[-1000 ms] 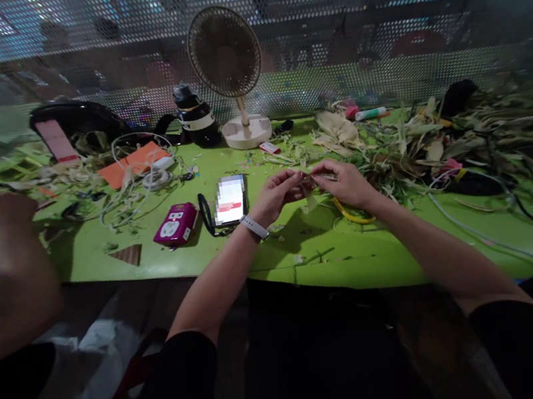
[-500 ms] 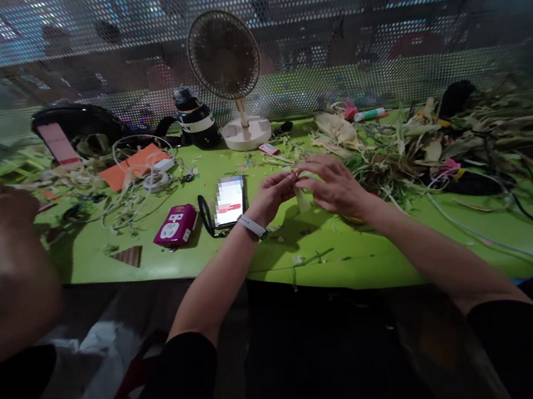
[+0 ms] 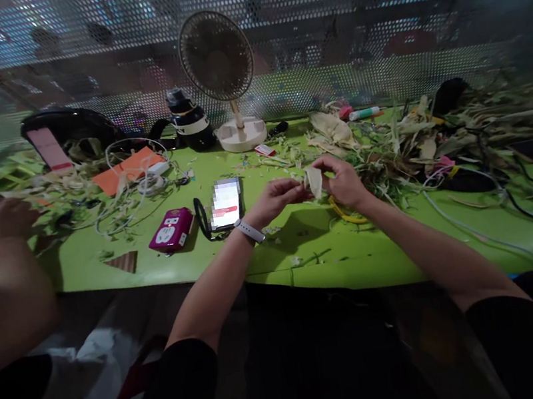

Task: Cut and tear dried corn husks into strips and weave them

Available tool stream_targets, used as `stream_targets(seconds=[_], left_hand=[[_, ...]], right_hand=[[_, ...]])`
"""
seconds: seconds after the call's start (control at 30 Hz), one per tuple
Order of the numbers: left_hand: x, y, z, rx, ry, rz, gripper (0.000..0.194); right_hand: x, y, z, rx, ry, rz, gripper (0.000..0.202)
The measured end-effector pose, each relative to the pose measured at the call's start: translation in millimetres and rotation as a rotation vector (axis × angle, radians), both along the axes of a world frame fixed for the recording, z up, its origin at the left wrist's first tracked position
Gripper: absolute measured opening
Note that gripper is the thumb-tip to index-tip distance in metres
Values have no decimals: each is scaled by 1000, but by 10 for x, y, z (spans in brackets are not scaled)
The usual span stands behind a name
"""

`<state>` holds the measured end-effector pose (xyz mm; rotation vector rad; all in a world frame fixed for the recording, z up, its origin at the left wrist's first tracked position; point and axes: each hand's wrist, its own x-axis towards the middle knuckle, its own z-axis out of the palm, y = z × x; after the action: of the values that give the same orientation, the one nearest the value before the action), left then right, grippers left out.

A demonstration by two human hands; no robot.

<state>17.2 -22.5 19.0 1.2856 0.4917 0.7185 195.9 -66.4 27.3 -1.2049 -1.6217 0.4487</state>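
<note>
A pale, curled piece of husk [image 3: 314,183] hangs between my hands above the green table [image 3: 235,255]. My right hand [image 3: 343,180] pinches it from the right. Beside it on the left, my left hand [image 3: 279,199] has its thumb and fingers pressed together at something too small to make out. A yellow curved item [image 3: 347,214] lies under my right hand. Left of my left hand, a phone with a lit screen [image 3: 226,202] rests on the table.
A fan [image 3: 241,135], a dark bottle [image 3: 193,125] and a magenta case [image 3: 171,230] stand or lie around. Dried husks [image 3: 424,127] and cables [image 3: 500,237] cover the right side. Another person's hands [image 3: 1,218] are at the left edge.
My hands have moved slightly apart, and the pale husk piece has come up into view beside my right fingers. The yellow item shows more. The whole view has shifted slightly.
</note>
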Motion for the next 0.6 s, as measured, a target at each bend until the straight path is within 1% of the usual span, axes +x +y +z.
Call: stream_targets(seconds=[0.07,0.13,0.2,0.27,0.33,0.43,0.5,0.6], left_hand=[[-14,8,12,7,4,-72,32],[-34,22,14,29,4,-135,35],[-52,36,11,59,4,-163,35],[-61,45,6,98,26,-171,30],[-58,46,-1,144,54,-147,21],[-34,21,-18,163,65,-42,11],[-10,-13,-29,141,60,21,12],[34,-69,-49,143,61,73,22]], right_hand=[[-2,40,-13,-159,113,61,10],[-13,65,-24,-265,192,92,12],[-21,73,-19,-334,237,95,11],[-27,71,-7,-368,266,75,9],[-41,65,-9,-385,289,51,11],[-93,56,-54,-387,340,43,19],[-142,46,-97,-370,369,46,25],[-210,28,-136,-358,400,38,31]])
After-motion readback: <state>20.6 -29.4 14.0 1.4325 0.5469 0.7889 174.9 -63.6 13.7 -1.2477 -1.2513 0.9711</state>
